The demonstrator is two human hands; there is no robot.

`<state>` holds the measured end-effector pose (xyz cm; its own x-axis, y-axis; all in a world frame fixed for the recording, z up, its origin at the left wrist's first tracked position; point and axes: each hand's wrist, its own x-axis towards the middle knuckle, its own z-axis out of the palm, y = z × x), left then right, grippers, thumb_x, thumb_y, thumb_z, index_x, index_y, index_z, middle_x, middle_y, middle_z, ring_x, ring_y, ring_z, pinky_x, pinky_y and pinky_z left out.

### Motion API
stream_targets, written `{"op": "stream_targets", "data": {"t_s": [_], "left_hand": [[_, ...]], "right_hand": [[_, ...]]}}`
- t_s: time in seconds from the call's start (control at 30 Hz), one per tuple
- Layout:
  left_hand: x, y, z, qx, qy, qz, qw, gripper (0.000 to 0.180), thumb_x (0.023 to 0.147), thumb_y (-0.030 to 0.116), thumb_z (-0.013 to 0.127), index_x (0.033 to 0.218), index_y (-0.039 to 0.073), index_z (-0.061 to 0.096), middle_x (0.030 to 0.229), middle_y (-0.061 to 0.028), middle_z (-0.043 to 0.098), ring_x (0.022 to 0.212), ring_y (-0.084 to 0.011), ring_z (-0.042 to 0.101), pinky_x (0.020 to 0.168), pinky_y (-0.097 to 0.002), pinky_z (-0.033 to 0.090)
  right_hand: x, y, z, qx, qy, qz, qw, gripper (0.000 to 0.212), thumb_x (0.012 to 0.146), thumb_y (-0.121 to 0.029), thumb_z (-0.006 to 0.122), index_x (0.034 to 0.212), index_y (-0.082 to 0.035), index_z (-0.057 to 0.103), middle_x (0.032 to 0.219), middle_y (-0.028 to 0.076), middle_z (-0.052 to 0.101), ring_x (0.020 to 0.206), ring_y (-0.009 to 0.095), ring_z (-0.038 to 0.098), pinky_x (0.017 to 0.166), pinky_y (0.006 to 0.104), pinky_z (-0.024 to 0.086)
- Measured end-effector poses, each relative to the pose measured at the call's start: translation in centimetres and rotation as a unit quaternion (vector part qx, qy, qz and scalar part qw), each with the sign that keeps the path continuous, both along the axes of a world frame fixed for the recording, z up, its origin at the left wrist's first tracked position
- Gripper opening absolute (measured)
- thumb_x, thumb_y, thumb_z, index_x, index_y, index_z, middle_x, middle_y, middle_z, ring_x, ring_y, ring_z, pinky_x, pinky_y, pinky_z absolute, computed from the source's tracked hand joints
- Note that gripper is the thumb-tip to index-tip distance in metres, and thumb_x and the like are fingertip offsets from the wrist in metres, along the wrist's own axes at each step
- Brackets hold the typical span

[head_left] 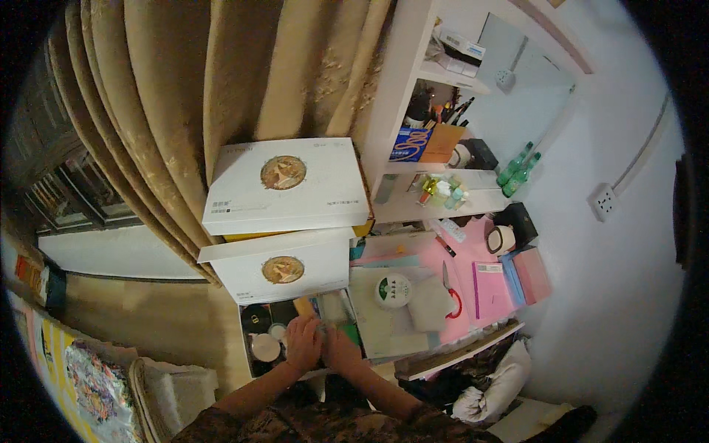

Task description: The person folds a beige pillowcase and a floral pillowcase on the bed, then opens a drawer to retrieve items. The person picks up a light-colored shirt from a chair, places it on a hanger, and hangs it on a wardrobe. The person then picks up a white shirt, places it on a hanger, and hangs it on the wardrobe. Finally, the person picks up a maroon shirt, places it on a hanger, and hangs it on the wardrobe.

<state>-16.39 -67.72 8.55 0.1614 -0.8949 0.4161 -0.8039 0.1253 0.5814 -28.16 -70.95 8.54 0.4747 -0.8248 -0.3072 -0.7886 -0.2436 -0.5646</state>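
Both my hands are inside an open white box [244,347] whose white lid [317,266] is raised. My left hand [303,343] has its fingers curled inward. Close against it is my right hand [341,351], its fingers bent too. Between their fingertips is something small and greyish that I cannot make out. A tan piece [303,306] sticks up just beyond the left fingers. Left of the hands in the box lie a round black case [256,318], a small white jar [278,331] and a round pale pink case [264,347]. A green item [349,334] is by my right hand.
A larger white box [325,177] lies behind, before a tan curtain [244,74]. On the desk at right are a round white tub [393,291], a white pad [430,304], red-handled scissors [454,303] and a pink mat [473,255]. Green bottles [520,173] stand by a mirror [528,81].
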Motion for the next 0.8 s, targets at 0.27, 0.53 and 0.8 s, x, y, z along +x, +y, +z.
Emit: {"op": "stream_targets", "data": {"t_s": [0.27, 0.53, 0.8], "left_hand": [[-2.0, -3.6, 1.2, -0.039, -0.022, -0.049, 0.998, 0.019, 0.07, 0.004, 0.051, 0.09, 0.004, 0.051, 0.098, -0.0117, 0.051, 0.09, -0.0307, 0.047, 0.08, -0.0426, 0.034], [-4.4, -11.6, 3.9, -0.071, -0.008, -0.138, 0.988, 0.021, 0.068, -0.001, 0.052, 0.089, 0.002, 0.052, 0.096, -0.0131, 0.052, 0.088, -0.0305, 0.049, 0.073, -0.0388, 0.039], [-6.2, -18.0, 6.5, -0.118, 0.019, -0.125, 0.985, 0.028, 0.066, -0.004, 0.05, 0.094, 0.0, 0.05, 0.096, -0.0168, 0.051, 0.09, -0.0323, 0.048, 0.075, -0.0389, 0.037]], "right_hand": [[-4.8, -10.5, 1.1, -0.037, -0.176, -0.087, 0.98, 0.027, 0.078, -0.028, 0.054, 0.09, -0.004, 0.052, 0.08, 0.013, 0.058, 0.077, 0.026, 0.057, 0.063, 0.0345, 0.044], [-2.9, -31.2, 3.1, -0.221, -0.323, -0.186, 0.901, 0.049, 0.072, -0.013, 0.06, 0.113, 0.0, 0.038, 0.101, 0.014, 0.051, 0.09, 0.023, 0.051, 0.075, 0.0328, 0.041], [-1.1, -39.0, 1.4, -0.198, -0.316, -0.123, 0.92, 0.062, 0.068, -0.022, 0.064, 0.117, 0.003, 0.034, 0.116, 0.022, 0.042, 0.103, 0.036, 0.044, 0.083, 0.0384, 0.039]]}}
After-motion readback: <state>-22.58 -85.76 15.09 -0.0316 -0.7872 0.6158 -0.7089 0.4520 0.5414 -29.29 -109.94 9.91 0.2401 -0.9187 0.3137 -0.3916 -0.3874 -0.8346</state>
